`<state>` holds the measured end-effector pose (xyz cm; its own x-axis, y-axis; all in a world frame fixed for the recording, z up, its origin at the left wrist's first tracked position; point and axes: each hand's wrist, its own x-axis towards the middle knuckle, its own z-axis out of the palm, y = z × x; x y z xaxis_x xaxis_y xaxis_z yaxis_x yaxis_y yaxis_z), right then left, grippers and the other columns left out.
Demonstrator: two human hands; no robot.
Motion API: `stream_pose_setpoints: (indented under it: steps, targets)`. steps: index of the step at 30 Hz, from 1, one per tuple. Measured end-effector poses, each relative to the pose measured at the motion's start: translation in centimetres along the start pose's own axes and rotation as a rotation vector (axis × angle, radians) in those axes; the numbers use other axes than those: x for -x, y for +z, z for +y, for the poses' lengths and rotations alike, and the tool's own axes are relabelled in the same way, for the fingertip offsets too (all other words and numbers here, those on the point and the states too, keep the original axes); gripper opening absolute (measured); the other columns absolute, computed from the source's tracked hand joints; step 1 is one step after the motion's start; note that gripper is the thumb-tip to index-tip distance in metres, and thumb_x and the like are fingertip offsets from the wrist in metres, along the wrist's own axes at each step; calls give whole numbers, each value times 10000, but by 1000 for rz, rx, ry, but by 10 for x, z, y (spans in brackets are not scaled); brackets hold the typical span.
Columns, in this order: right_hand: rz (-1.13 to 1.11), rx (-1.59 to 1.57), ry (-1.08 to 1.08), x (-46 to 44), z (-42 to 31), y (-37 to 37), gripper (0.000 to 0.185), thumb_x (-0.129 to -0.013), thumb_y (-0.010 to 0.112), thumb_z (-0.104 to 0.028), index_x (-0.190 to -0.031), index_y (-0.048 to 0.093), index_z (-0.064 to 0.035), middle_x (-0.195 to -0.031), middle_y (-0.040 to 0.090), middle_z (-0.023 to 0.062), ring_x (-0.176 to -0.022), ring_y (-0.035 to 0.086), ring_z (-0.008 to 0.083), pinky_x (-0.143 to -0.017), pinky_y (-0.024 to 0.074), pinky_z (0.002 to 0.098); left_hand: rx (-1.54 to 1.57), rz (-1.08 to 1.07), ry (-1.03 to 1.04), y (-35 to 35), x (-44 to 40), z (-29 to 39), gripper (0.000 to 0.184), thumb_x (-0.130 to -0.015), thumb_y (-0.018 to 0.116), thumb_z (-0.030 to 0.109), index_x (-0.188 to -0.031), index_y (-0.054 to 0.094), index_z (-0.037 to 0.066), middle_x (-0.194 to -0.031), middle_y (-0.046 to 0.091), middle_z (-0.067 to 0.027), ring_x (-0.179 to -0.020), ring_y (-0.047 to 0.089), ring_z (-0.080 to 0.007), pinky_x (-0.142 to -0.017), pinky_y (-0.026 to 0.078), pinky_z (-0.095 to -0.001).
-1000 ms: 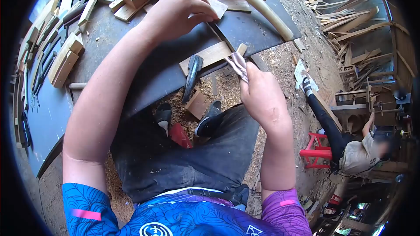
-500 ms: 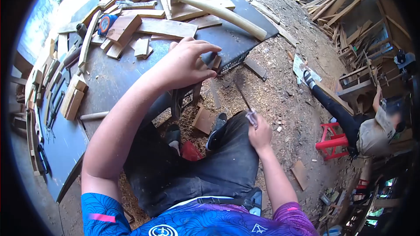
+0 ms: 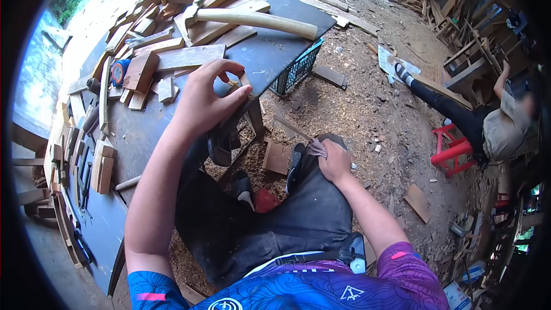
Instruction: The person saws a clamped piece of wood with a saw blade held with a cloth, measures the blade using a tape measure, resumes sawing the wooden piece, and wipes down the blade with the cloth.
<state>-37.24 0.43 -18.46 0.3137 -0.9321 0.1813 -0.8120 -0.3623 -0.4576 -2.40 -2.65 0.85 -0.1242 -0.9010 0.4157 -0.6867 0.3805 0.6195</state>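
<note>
My left hand [image 3: 208, 99] is over the table's near edge, thumb and forefinger closed around a small light piece of wood [image 3: 245, 79]. Part of that piece is hidden by the fingers. Near my right knee, my right hand [image 3: 335, 162] grips a long, thin flat-bladed tool [image 3: 294, 129] by its cloth-wrapped handle [image 3: 316, 148]. The blade points away, toward the table; its exact kind is unclear. A hammer [image 3: 258, 20] with a pale wooden handle lies on the dark tabletop [image 3: 150, 158] beyond my left hand.
Wood offcuts [image 3: 192, 56], a blue tape measure [image 3: 119, 72] and clamps [image 3: 86, 181] lie on the table. A dark crate [image 3: 298, 69] stands beside it. Shavings cover the ground [image 3: 356, 115]. At right, a person [image 3: 505, 126] sits on a red stool [image 3: 450, 152].
My left hand has closed its fingers on the small piece of wood. My right hand has lowered toward my knee, and the tool's flat side now shows. The view has shifted.
</note>
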Motion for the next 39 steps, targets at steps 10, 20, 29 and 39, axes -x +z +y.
stream_pose_setpoints:
  steps: [10, 20, 29, 39]
  targets:
    - [46, -49, 29, 5, 3, -3, 166, -842, 590, -105, -1004, 592, -69, -895, 674, 198, -906, 659, 440, -770, 507, 524, -529, 60, -115, -45, 19, -19, 338, -894, 762, 339, -1123, 761, 90, -1107, 705, -132, -988, 678, -289, -856, 528, -390]
    - [-67, -604, 67, -16, -111, -90, 213, -1008, 510, -51, -1204, 569, 9, -795, 647, 51, -655, 651, 136, -619, 528, 325, -177, 16, -79, -32, 11, -17, 180, -927, 719, 193, -1047, 770, 69, -879, 747, -120, -720, 666, -220, -701, 547, -354]
    - [-28, 105, -288, -74, -202, -85, 319, -901, 571, -84, -1202, 492, -16, -838, 706, 243, -725, 692, 470, -640, 562, 574, -207, 73, -44, -28, 14, -31, 202, -939, 669, 225, -954, 758, 45, -886, 740, -152, -833, 696, -342, -780, 552, -436]
    - [-101, 184, -238, -96, -210, -82, 248, -913, 564, -82, -1126, 462, -5, -818, 688, 266, -726, 681, 494, -632, 549, 596, -164, -76, -33, -33, 11, -26, 227, -914, 702, 294, -924, 768, 77, -854, 716, -112, -852, 698, -306, -790, 558, -412]
